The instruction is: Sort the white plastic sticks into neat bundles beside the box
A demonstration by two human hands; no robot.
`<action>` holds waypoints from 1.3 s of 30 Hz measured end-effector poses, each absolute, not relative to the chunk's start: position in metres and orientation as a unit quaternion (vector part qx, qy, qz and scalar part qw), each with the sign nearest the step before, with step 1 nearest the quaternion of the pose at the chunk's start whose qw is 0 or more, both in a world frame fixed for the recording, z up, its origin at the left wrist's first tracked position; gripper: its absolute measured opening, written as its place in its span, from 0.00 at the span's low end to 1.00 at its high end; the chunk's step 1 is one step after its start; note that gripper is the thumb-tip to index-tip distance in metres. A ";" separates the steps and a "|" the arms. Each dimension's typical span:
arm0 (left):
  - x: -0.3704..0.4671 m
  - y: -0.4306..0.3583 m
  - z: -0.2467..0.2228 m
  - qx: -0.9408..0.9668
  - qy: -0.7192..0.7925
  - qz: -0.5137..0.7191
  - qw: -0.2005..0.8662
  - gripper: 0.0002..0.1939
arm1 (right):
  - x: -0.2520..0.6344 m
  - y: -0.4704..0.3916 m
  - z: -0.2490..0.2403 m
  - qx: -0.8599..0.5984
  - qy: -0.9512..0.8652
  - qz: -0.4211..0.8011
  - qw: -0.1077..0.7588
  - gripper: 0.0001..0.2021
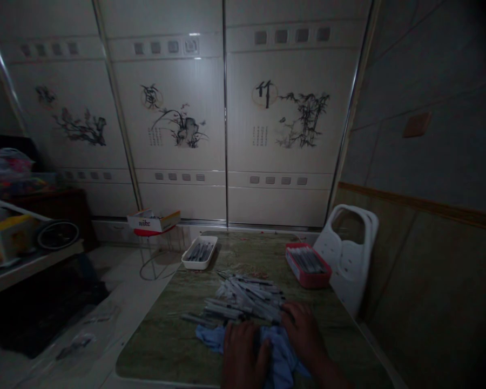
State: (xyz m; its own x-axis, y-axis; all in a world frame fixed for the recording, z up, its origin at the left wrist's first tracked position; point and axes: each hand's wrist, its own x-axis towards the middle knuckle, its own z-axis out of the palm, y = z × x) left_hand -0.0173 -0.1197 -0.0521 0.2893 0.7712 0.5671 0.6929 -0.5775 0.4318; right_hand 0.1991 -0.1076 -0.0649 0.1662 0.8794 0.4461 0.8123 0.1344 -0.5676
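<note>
A loose pile of pens point(247, 294) lies on the green table point(162, 335). In front of it is a crumpled blue cloth point(281, 356). My left hand point(243, 354) rests on the cloth's left part, fingers pointing at the pile, thumb held apart. My right hand point(303, 332) reaches over the cloth's right side, its fingertips at the pile's right edge; whether it grips anything is too dark to tell. Beyond the pile, a white tray point(197, 265) holding pens stands on the left, and a red basket point(314, 280) full of pens on the right.
A white folding chair point(348, 254) stands against the table's right side. A red stool point(148, 233) bearing an open box point(154, 221) is at the back left. Farther left is a cluttered shelf point(32, 265). Sliding cabinet doors point(178, 156) are behind the table.
</note>
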 end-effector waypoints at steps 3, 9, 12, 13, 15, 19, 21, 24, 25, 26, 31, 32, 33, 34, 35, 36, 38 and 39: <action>-0.020 -0.123 -0.042 0.811 0.455 0.360 0.074 0.13 | 0.200 -0.109 -0.062 -0.675 -0.616 0.028 0.406 0.12; -0.023 -0.121 -0.039 0.794 0.442 0.401 0.117 0.11 | 0.198 -0.114 -0.055 -0.711 -0.591 0.004 0.381 0.11; -0.025 -0.117 -0.041 0.764 0.443 0.434 0.175 0.12 | 0.196 -0.118 -0.050 -0.730 -0.581 -0.012 0.360 0.10; -0.026 -0.116 -0.041 0.752 0.446 0.443 0.198 0.12 | 0.195 -0.119 -0.049 -0.732 -0.583 -0.015 0.352 0.09; -0.028 -0.114 -0.040 0.726 0.452 0.459 0.243 0.13 | 0.192 -0.121 -0.046 -0.735 -0.590 -0.020 0.333 0.08; -0.034 -0.113 -0.036 0.675 0.461 0.487 0.307 0.15 | 0.188 -0.121 -0.044 -0.738 -0.601 -0.007 0.307 0.09; -0.037 -0.113 -0.035 0.658 0.468 0.494 0.323 0.15 | 0.188 -0.121 -0.044 -0.739 -0.601 0.004 0.304 0.10; -0.038 -0.112 -0.034 0.633 0.476 0.502 0.348 0.16 | 0.188 -0.121 -0.043 -0.733 -0.606 0.013 0.310 0.10; -0.037 -0.112 -0.032 0.622 0.477 0.507 0.359 0.16 | 0.188 -0.121 -0.043 -0.727 -0.611 0.015 0.312 0.09; -0.036 -0.112 -0.031 0.609 0.478 0.512 0.372 0.16 | 0.188 -0.121 -0.042 -0.722 -0.616 0.016 0.314 0.08; -0.026 -0.108 -0.023 0.526 0.460 0.550 0.457 0.18 | 0.184 -0.122 -0.037 -0.699 -0.647 0.032 0.302 0.05; -0.024 -0.107 -0.024 0.516 0.456 0.552 0.471 0.18 | 0.183 -0.122 -0.036 -0.697 -0.652 0.036 0.297 0.04; -0.023 -0.106 -0.025 0.512 0.453 0.551 0.478 0.18 | 0.183 -0.121 -0.034 -0.697 -0.654 0.040 0.292 0.05; -0.023 -0.105 -0.027 0.511 0.453 0.549 0.481 0.18 | 0.182 -0.121 -0.033 -0.700 -0.652 0.043 0.288 0.05; -0.023 -0.103 -0.030 0.513 0.456 0.546 0.482 0.18 | 0.183 -0.120 -0.031 -0.705 -0.647 0.045 0.287 0.05; -0.024 -0.102 -0.033 0.514 0.459 0.542 0.482 0.18 | 0.184 -0.119 -0.030 -0.712 -0.640 0.044 0.287 0.06; -0.026 -0.099 -0.040 0.515 0.463 0.534 0.486 0.18 | 0.189 -0.118 -0.026 -0.725 -0.625 0.043 0.288 0.07; -0.027 -0.098 -0.043 0.515 0.461 0.532 0.489 0.18 | 0.192 -0.117 -0.025 -0.729 -0.620 0.044 0.287 0.08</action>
State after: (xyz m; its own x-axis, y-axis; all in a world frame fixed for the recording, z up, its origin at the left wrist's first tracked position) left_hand -0.0271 -0.0982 -0.0426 0.0093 0.9953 0.0963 -0.0453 -0.0958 0.9944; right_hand 0.1925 -0.1174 -0.0251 0.2278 0.9289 0.2919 0.8788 -0.0670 -0.4725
